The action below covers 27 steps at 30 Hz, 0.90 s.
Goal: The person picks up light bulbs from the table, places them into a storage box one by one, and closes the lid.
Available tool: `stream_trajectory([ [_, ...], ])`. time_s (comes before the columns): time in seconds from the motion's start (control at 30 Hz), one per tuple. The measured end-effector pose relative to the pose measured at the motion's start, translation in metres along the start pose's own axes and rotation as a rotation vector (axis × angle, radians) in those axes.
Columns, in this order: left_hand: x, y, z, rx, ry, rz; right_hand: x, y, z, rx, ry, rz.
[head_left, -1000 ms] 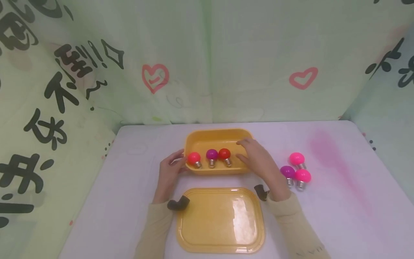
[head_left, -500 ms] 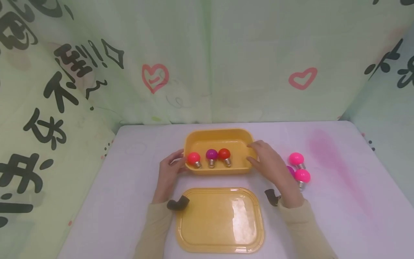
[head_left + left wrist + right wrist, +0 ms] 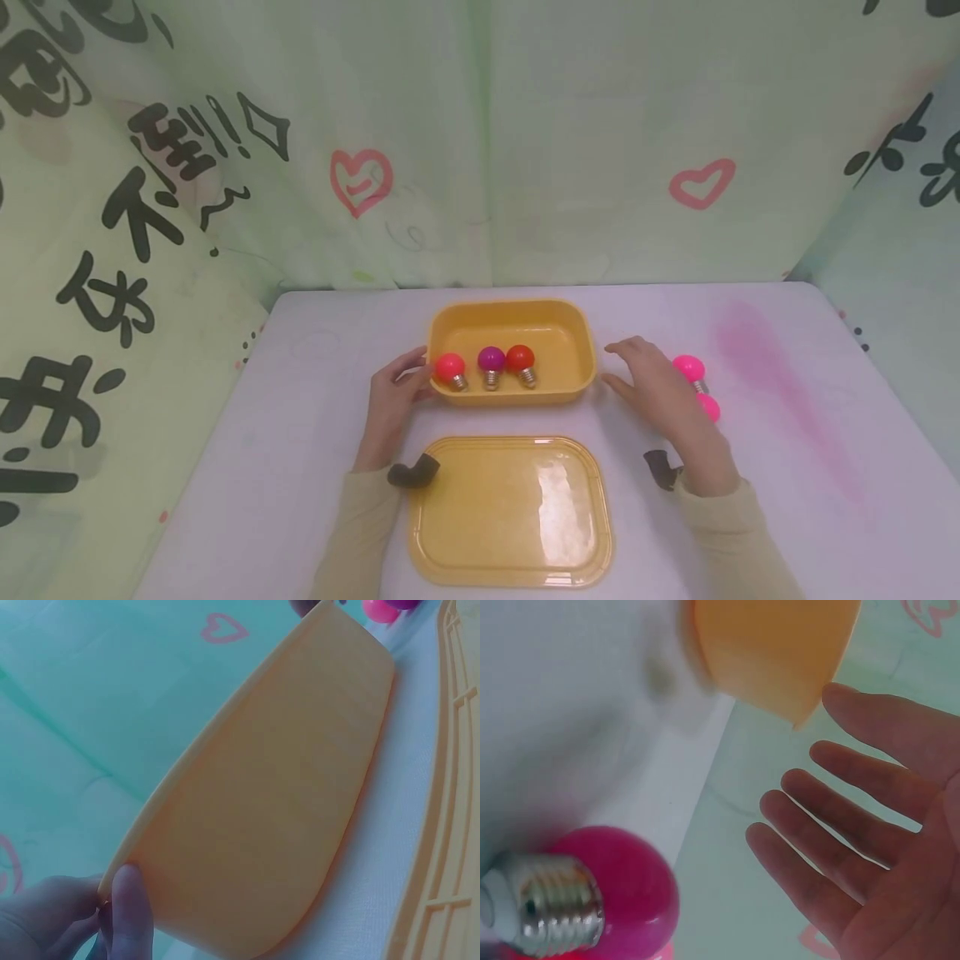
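Note:
In the head view, a yellow plastic box (image 3: 512,398) holds a pinkish-red bulb (image 3: 450,366), a purple bulb (image 3: 491,359) and a red bulb (image 3: 520,358), all with silver screw bases. My left hand (image 3: 392,402) holds the box's left end; in the left wrist view its thumb (image 3: 131,907) lies on the front wall near the rim. My right hand (image 3: 660,387) is off the box's right side with nothing in it, fingers spread in the right wrist view. Two pink bulbs (image 3: 688,367) show just beyond that hand, which partly covers them. A magenta-purple bulb (image 3: 619,889) is close in the right wrist view.
A yellow lid (image 3: 480,517) lies flat on the white table (image 3: 247,500) in front of the box. Dark wrist-camera mounts (image 3: 414,472) jut from both wrists. A pale green cloth (image 3: 585,233) with painted hearts hangs behind the table.
My right hand has drawn back from inside the box, past its right end and toward the loose bulbs, now covering the purple one in the head view. The left hand stays at the box.

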<state>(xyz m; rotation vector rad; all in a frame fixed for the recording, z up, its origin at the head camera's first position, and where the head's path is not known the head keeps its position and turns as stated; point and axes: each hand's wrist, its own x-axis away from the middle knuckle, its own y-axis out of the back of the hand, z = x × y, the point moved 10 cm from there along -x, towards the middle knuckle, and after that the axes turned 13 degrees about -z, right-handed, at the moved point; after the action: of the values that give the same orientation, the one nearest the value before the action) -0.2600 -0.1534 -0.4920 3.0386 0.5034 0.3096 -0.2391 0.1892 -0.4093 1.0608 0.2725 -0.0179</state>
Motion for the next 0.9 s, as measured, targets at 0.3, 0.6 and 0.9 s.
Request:
stream_trajectory([
  [0.3,-0.001,0.000,0.002,0.001,-0.006,-0.009,0.009,0.003,-0.018,0.037,-0.050,0.025],
  [0.6,-0.002,0.000,0.004,-0.035,0.014,-0.023,0.017,0.007,-0.026,0.060,-0.010,0.005],
  [0.9,-0.003,0.001,0.004,-0.024,0.006,-0.014,0.022,0.006,-0.033,0.080,-0.010,0.018],
])
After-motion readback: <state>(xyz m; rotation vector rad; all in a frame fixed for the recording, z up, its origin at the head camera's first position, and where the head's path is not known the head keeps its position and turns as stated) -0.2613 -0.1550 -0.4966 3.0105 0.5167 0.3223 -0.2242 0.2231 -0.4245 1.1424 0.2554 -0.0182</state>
